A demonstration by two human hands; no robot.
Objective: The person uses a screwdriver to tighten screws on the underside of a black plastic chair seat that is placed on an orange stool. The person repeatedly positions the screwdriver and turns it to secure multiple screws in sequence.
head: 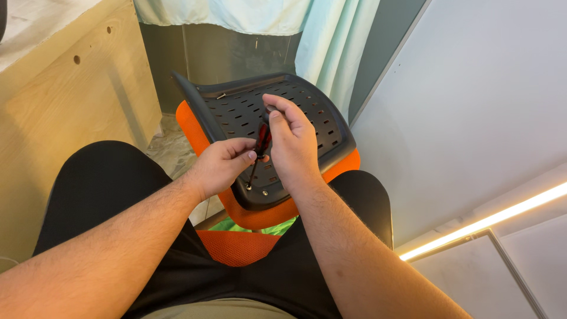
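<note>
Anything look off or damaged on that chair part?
No damage visible. The black slotted plastic chair panel on orange mesh rests tilted between the knees; both hands, left and right, hold a red-and-black screwdriver at its lower edge.

Left hand (221, 162) and right hand (290, 142) close together, fingers curled.

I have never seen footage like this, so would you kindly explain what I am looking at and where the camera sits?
There is no machine here: one camera is worn on a person's head and looks down at their own arms and lap. The person sits with a chair part propped between their knees: a black slotted plastic shell over orange mesh padding. The right hand grips the red and black handle of a screwdriver, whose tip points at a screw near the shell's lower edge. The left hand pinches the shaft to steady it. To the left stands a plywood cabinet; behind hangs a pale green curtain.
</note>
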